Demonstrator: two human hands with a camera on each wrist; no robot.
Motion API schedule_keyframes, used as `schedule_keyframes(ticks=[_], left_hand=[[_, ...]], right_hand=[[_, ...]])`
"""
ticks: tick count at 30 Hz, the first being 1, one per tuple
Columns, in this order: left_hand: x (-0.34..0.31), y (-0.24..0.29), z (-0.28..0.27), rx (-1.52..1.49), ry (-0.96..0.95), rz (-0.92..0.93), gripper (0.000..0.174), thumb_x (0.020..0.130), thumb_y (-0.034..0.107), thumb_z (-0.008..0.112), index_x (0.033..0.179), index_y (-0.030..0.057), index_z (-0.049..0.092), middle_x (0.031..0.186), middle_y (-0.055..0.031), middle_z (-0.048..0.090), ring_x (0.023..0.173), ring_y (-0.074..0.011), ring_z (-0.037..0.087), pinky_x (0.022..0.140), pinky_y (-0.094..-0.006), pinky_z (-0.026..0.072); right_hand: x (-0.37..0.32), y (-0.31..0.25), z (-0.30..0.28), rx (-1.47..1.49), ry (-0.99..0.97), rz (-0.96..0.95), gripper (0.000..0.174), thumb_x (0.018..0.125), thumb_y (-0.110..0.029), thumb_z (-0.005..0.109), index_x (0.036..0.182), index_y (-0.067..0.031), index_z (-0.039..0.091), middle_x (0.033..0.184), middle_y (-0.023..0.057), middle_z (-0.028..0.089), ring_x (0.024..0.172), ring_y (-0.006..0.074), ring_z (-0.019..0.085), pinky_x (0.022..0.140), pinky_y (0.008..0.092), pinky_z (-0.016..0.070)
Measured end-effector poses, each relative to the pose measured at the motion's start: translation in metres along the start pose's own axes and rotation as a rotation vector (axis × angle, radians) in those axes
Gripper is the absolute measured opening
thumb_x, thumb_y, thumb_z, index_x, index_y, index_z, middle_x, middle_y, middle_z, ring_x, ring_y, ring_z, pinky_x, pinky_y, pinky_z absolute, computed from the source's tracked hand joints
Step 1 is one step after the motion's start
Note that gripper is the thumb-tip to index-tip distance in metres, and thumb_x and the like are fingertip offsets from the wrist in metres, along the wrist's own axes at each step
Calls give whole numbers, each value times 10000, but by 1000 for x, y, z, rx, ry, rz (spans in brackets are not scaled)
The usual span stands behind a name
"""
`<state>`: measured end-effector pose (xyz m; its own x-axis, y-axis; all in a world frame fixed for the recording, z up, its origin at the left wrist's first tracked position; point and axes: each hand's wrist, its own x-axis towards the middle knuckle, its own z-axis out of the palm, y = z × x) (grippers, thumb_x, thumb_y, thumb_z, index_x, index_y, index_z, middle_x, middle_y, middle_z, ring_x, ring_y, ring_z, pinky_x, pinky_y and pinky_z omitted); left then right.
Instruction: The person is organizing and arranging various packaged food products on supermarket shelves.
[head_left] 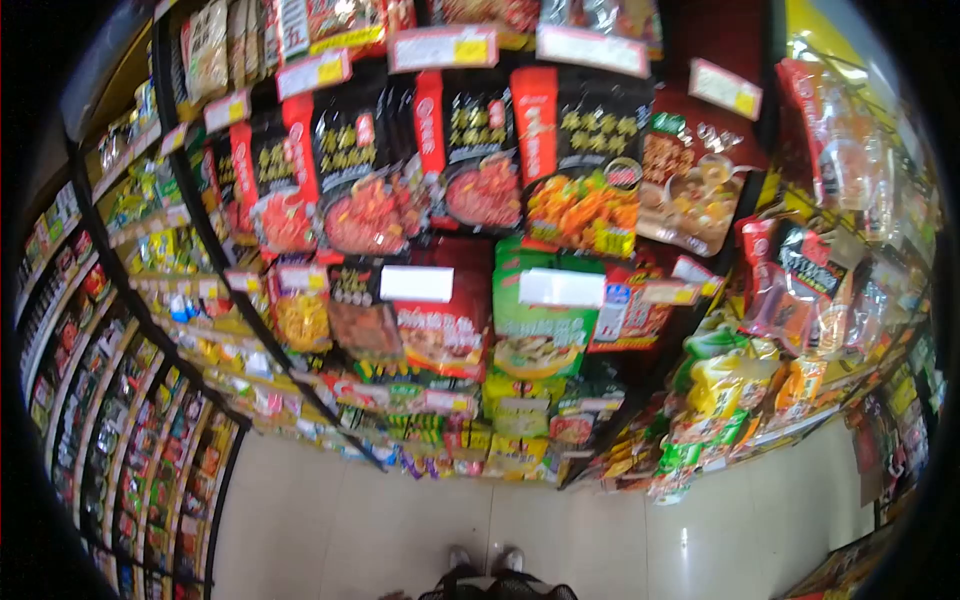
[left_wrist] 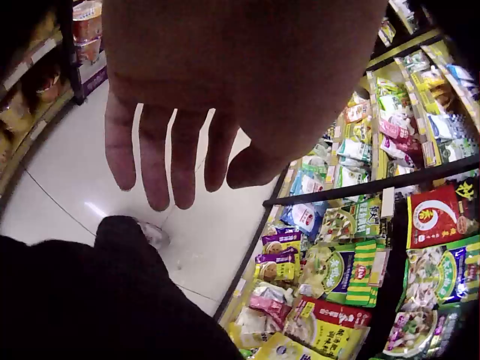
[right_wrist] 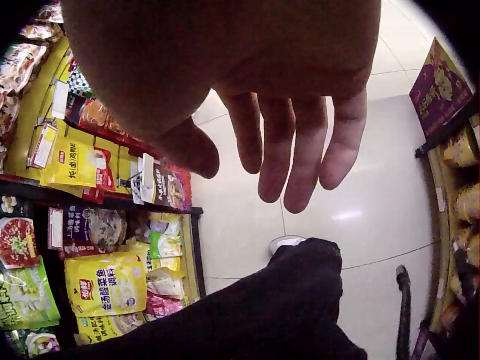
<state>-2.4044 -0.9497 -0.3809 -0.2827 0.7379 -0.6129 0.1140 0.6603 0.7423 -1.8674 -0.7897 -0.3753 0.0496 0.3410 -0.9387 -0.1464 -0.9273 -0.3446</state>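
My left hand (left_wrist: 202, 97) hangs with loose fingers pointing down and holds nothing. Beyond it in the left wrist view, shelves of seasoning packets include a green-and-white pouch (left_wrist: 337, 270) and a red pouch (left_wrist: 435, 217). The right hand (right_wrist: 255, 82) also hangs loosely above the floor, with nothing in its grasp. Nearest to it on the left are a yellow pouch (right_wrist: 106, 283) and a yellow packet (right_wrist: 75, 163) on shelves. In the head view, black pouches with red edges (head_left: 360, 170) stand in a row in front of me, beside a green pouch (head_left: 543, 325).
Price tags (head_left: 443, 47) line the shelf edges. Bagged goods (head_left: 800, 280) hang on the right, and long shelves (head_left: 120, 430) run along the left. Pale floor tiles (head_left: 400, 510) lie under my shoes (head_left: 510, 558). A purple box (right_wrist: 441, 90) stands at a shelf end.
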Motion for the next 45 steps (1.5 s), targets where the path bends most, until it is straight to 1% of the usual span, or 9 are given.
schedule_keyframes(ticks=[2, 4, 19, 22, 24, 28, 36, 37, 45], left_hand=[[13, 26, -5, -312, 21, 149, 352, 955, 145, 457, 1258, -28, 499, 1106, -207, 615, 943, -369, 643, 782, -427, 564], [33, 61, -9, -804, 138, -460, 394, 938, 250, 490, 1263, 26, 474, 1101, -168, 626, 932, -326, 653, 675, -429, 560], [-15, 52, -85, -505, 53, -441, 346, 933, 231, 506, 1196, 22, 587, 1030, -145, 670, 906, -257, 665, 731, -380, 538], [-64, -28, -115, -148, -48, 80, 352, 940, 190, 474, 1222, -2, 560, 1111, -153, 647, 963, -282, 650, 766, -400, 530], [-80, -44, -126, -435, 29, -482, 363, 952, 176, 438, 1245, -13, 538, 1169, -159, 622, 1008, -310, 633, 808, -434, 523], [-96, -74, -141, -681, 148, -764, 371, 918, 141, 499, 1260, 1, 530, 1168, -147, 636, 1032, -249, 641, 859, -441, 516], [-47, -62, -180, -731, 143, -567, 394, 951, 223, 484, 1269, -7, 512, 1096, -172, 637, 974, -311, 642, 796, -446, 531], [-39, -45, -185, -702, 203, -580, 403, 942, 241, 513, 1265, -1, 514, 1068, -163, 647, 951, -294, 650, 778, -429, 533], [18, -5, -256, -897, 174, -414, 368, 919, 224, 550, 1217, 7, 554, 1000, -159, 668, 878, -278, 668, 682, -412, 545]], right_hand=[[-19, 17, -6, 37, 47, 42, 315, 961, -291, 430, 1100, -73, 610, 985, 75, 667, 802, 193, 637, 611, 343, 473], [4, -17, -2, 109, -79, 29, 321, 924, -167, 478, 1225, -65, 519, 1010, 153, 664, 797, 279, 680, 581, 346, 525], [-26, 15, 107, -33, -51, -95, 302, 953, -229, 427, 1174, -34, 495, 1077, 153, 633, 960, 345, 644, 726, 464, 520], [-25, 64, 122, -283, -99, -18, 359, 965, -269, 382, 1239, -57, 476, 1181, 154, 603, 1017, 363, 618, 762, 489, 509], [-8, 105, 121, -243, -587, 86, 373, 956, -240, 427, 1276, -53, 458, 1176, 160, 611, 996, 359, 628, 740, 484, 516], [7, 108, 121, -292, -449, 77, 367, 956, -234, 429, 1270, -48, 462, 1163, 160, 617, 989, 356, 632, 731, 478, 518], [87, 113, 150, -302, -102, 37, 352, 955, -219, 434, 1253, -36, 472, 1128, 160, 633, 970, 349, 643, 708, 462, 524], [-34, 53, 210, -414, -16, -55, 334, 956, -218, 434, 1228, -33, 492, 1100, 167, 643, 929, 339, 659, 673, 428, 529], [77, 38, 250, -658, -467, -567, 309, 952, -167, 450, 1225, -34, 509, 1104, 182, 642, 919, 338, 668, 653, 413, 531]])
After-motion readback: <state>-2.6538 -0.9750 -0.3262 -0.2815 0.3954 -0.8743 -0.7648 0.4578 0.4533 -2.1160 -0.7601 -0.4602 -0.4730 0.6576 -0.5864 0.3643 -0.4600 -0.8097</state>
